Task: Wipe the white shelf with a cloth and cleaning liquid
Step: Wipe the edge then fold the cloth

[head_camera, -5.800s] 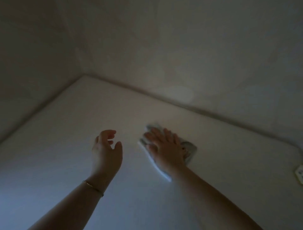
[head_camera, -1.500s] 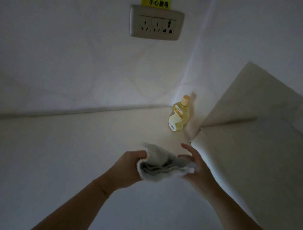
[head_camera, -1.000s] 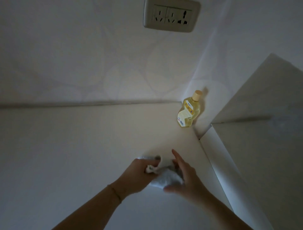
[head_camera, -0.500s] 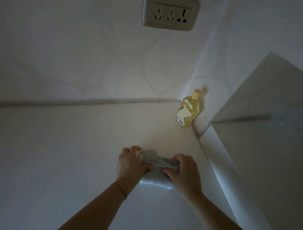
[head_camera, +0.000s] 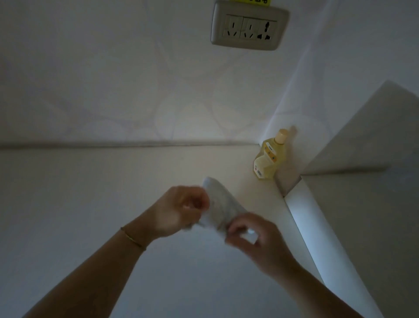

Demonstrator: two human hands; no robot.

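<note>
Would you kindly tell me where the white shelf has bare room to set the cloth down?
The broad stretch of white shelf left of the left hand, up to the wall seam, is bare. The right corner is tight: the yellow bottle stands beside the side panel, near the right hand and cloth.

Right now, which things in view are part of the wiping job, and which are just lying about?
For the job: cloth, gripped by left hand and right hand; white shelf; yellow bottle, likely the cleaning liquid, standing in the corner.
Just there: wall socket; yellow label above it; bracelet on the left wrist.
</note>
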